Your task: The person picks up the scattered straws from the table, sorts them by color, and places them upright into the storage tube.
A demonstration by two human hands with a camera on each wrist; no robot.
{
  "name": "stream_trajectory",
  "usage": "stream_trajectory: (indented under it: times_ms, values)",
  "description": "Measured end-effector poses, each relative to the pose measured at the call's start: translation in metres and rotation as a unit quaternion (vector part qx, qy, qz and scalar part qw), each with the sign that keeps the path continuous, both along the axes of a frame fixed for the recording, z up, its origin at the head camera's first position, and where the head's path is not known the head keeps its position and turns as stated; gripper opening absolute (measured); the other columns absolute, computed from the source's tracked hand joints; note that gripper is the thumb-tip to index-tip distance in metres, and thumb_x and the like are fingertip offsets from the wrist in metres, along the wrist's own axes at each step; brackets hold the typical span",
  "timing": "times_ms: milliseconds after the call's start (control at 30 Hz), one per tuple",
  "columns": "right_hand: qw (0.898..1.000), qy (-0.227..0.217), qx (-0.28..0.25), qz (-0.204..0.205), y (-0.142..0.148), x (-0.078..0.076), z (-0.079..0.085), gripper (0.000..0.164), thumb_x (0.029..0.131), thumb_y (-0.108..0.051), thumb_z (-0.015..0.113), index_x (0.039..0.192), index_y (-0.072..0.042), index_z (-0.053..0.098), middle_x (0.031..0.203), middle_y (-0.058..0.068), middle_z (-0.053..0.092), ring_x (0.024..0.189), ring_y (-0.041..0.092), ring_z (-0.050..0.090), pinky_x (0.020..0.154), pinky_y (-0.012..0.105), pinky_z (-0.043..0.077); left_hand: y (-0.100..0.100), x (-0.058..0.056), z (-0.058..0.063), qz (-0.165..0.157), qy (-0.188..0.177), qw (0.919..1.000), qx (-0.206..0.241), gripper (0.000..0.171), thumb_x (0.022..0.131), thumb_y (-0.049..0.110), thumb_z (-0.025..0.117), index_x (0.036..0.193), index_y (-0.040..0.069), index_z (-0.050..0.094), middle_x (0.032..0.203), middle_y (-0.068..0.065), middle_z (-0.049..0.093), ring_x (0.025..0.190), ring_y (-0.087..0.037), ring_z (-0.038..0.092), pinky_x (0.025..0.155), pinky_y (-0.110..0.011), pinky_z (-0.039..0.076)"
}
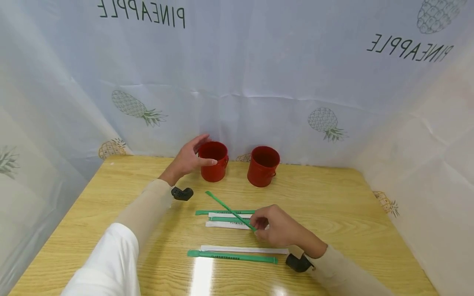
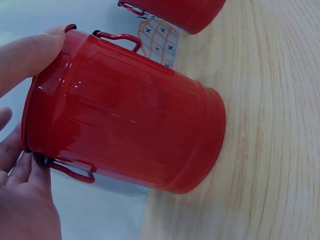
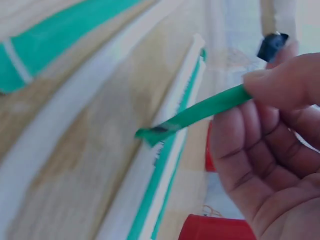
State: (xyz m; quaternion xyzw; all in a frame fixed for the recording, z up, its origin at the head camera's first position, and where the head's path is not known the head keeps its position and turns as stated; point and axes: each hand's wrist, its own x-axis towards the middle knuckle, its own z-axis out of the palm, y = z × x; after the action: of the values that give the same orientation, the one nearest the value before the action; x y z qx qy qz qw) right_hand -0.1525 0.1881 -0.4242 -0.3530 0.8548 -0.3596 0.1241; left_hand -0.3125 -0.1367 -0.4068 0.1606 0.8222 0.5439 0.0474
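My left hand (image 1: 188, 160) holds the left red bucket (image 1: 213, 172) at its rim, thumb on the near side and fingers round the back. In the left wrist view this small metal bucket (image 2: 135, 110) has looped handles on its sides and its base meets the tabletop. Between thumb and fingers my right hand (image 1: 275, 226) pinches one end of a green wrapped straw (image 1: 226, 206). The straw slants to the upper left, above a row of green and white wrapped straws (image 1: 224, 225). In the right wrist view the pinched straw (image 3: 205, 109) points left from the fingertips.
Right of the held bucket stands a second red bucket (image 1: 262, 170). Nearer me lie a white wrapped straw (image 1: 244, 249) and a green wrapped straw (image 1: 233, 257), side by side. A pineapple-print curtain (image 1: 237, 61) hangs behind the wooden table (image 1: 322, 197).
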Motion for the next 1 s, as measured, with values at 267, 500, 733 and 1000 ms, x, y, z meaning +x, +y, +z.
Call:
stream_trajectory:
  times_ms: [267, 500, 733, 1000]
  values:
    - [0.992, -0.031, -0.116, -0.044, -0.004, -0.012, 0.012, 0.009, 0.089, 0.004, 0.074, 0.095, -0.001, 0.070, 0.088, 0.008, 0.068, 0.082, 0.006, 0.062, 0.079, 0.023, 0.060, -0.001, 0.001, 0.002, -0.002, -0.004, 1.0000, 0.002, 0.097, 0.086, 0.026, 0.086, 0.165, 0.018, 0.030, 0.167, -0.007, 0.040, 0.158, -0.032, 0.032, 0.121, -0.056, 0.043]
    - [0.981, -0.009, -0.183, -0.065, -0.015, -0.023, 0.022, 0.011, 0.087, 0.006, 0.074, 0.095, 0.001, 0.068, 0.088, 0.014, 0.064, 0.080, 0.010, 0.063, 0.080, 0.022, 0.061, 0.000, 0.000, -0.001, 0.006, -0.007, 1.0000, 0.002, 0.097, 0.084, 0.025, 0.088, 0.164, 0.020, 0.032, 0.166, -0.005, 0.041, 0.158, -0.031, 0.033, 0.120, -0.055, 0.045]
    - [0.976, -0.008, -0.205, -0.076, -0.026, -0.031, 0.032, 0.011, 0.087, 0.005, 0.074, 0.096, 0.001, 0.069, 0.088, 0.015, 0.065, 0.081, 0.011, 0.066, 0.082, 0.023, 0.062, -0.001, 0.001, -0.001, -0.003, -0.005, 0.9999, 0.010, 0.095, 0.084, 0.024, 0.087, 0.163, 0.018, 0.033, 0.166, -0.004, 0.042, 0.157, -0.031, 0.034, 0.119, -0.056, 0.046]
    - [0.973, 0.008, -0.206, -0.099, -0.038, -0.043, 0.038, 0.011, 0.087, 0.003, 0.077, 0.096, 0.001, 0.070, 0.088, 0.015, 0.068, 0.080, 0.014, 0.067, 0.079, 0.025, 0.063, -0.002, 0.001, -0.001, 0.000, -0.005, 1.0000, 0.008, 0.098, 0.084, 0.025, 0.087, 0.164, 0.019, 0.032, 0.166, -0.004, 0.042, 0.157, -0.031, 0.034, 0.117, -0.056, 0.048]
